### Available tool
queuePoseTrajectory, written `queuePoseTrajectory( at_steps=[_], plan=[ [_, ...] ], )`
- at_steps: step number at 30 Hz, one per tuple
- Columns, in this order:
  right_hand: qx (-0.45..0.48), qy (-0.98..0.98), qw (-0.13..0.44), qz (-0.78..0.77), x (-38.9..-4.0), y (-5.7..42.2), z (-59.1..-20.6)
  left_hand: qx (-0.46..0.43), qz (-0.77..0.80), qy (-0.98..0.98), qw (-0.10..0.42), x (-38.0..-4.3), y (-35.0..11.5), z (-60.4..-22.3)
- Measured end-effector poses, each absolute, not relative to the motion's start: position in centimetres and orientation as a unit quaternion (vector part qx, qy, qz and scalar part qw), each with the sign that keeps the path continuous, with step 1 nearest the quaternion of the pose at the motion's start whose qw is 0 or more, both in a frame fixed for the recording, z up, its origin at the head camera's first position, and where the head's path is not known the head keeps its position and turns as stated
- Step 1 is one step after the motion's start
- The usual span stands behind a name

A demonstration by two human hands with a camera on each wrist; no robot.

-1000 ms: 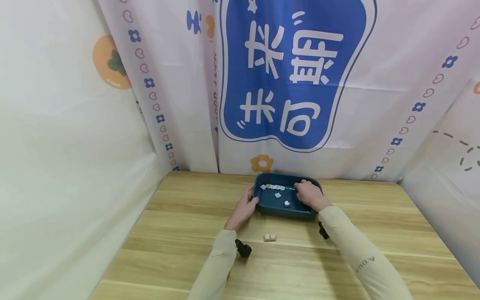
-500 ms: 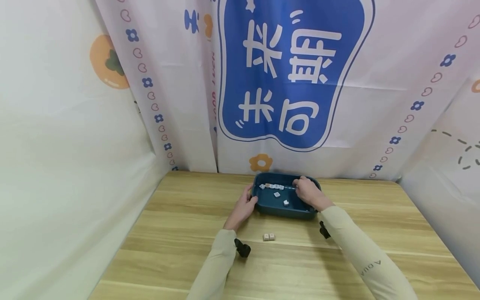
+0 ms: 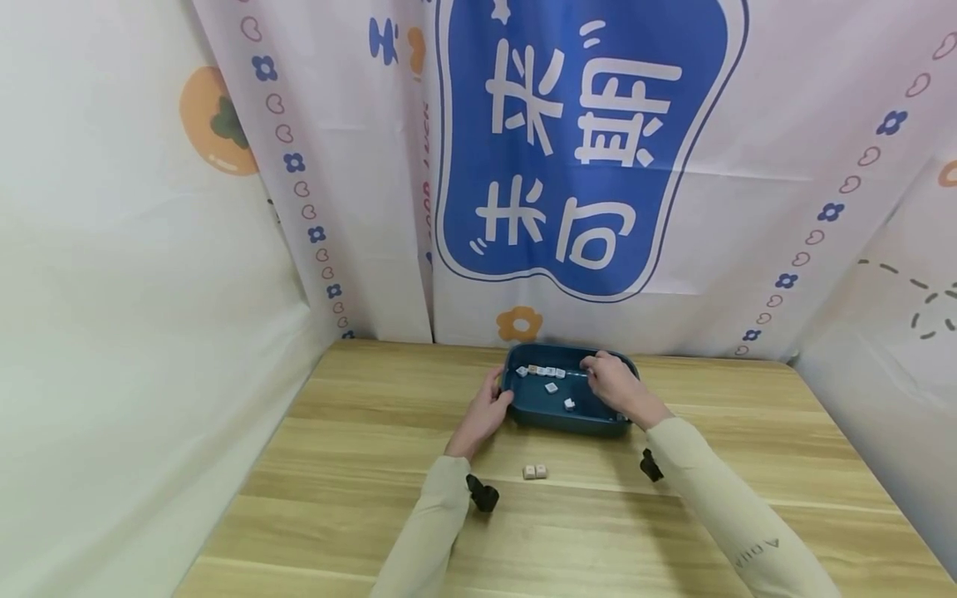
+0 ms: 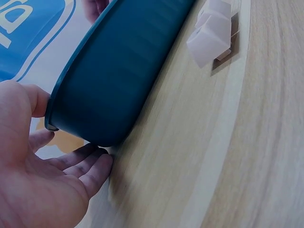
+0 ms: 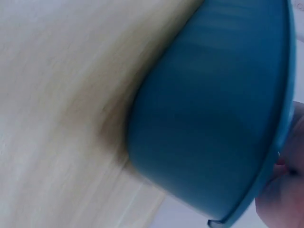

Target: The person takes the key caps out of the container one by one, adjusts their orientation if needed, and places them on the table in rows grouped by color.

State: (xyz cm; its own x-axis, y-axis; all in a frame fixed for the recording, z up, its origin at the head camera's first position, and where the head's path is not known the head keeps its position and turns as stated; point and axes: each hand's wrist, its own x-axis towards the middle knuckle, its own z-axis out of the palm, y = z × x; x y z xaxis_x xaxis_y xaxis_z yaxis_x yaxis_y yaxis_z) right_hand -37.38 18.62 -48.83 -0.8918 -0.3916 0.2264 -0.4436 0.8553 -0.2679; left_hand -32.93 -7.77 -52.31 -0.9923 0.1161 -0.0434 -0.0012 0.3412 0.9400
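Note:
A dark teal tray (image 3: 571, 423) stands near the table's back edge. At its left end my left hand (image 3: 482, 415) holds it, thumb at the rim and fingers against the outer wall in the left wrist view. My right hand (image 3: 615, 386) reaches over the right end into the tray with bent fingers; whether its fingertips pinch anything is hidden. Several small white keycaps (image 3: 550, 372) form a row along the tray's back, one of them orange-tinted. Two more lie loose, a middle keycap (image 3: 551, 388) and a front keycap (image 3: 569, 404).
Two pale keycaps (image 3: 534, 472) sit side by side on the wooden table (image 3: 359, 498) in front of the tray. A printed curtain (image 3: 463, 320) hangs directly behind the tray, and white cloth walls (image 3: 149, 332) flank the table.
My right hand has shifted slightly left inside the tray, its forearm swinging a little outward. The left hand keeps its hold, and the keycaps lie as before.

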Motion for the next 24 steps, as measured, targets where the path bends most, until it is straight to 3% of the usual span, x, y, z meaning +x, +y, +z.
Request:
queuePoseTrajectory(
  at_steps=[24],
  plan=[
    [0.248,-0.944,0.134,0.174,-33.8,18.6,-46.7,0.037,0.573,0.817,0.050,-32.8,-7.8,-52.1]
  ],
)
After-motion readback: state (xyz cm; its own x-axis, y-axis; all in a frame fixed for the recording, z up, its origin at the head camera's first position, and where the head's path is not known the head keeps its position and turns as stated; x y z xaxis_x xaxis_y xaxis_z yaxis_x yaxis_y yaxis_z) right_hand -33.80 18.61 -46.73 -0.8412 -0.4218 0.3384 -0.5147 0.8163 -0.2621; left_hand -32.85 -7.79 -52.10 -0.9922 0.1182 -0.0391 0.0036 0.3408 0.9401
